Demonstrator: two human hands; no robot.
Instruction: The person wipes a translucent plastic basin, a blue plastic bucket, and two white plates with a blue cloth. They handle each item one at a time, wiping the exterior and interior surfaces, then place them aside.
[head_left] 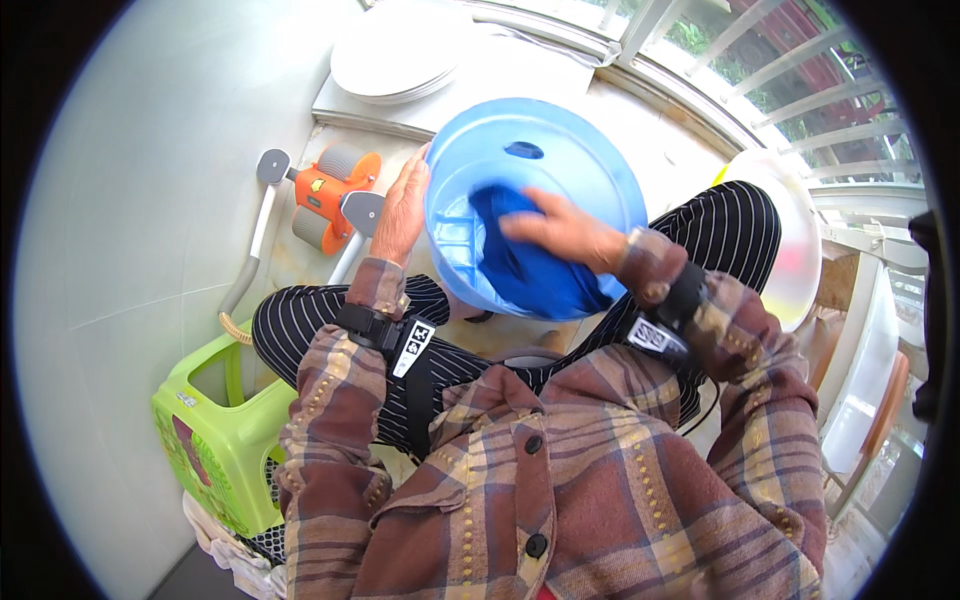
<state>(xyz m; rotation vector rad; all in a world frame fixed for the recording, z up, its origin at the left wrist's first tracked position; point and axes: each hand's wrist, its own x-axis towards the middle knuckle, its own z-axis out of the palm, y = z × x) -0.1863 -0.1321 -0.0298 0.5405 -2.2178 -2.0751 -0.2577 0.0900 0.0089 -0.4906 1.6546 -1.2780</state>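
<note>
A light blue plastic basin (590, 140) stands tilted between my knees, its inside turned toward me. Inside it lies a dark blue cloth (535, 275), bunched over moulded ridges in the basin wall. My left hand (403, 212) rests against the basin's left outer side, with fingers stretched out along the rim. Over the upper part of the cloth is my right hand (562, 230), smeared by motion. Whether its fingers grip the cloth or only press on it does not show.
An orange exercise wheel (322, 198) with grey handles lies left of the basin. A green plastic stool (220, 420) stands by the left wall. Stacked white plates (395, 55) sit on a white slab behind. A pale round tub (795, 260) is on the right, under barred windows.
</note>
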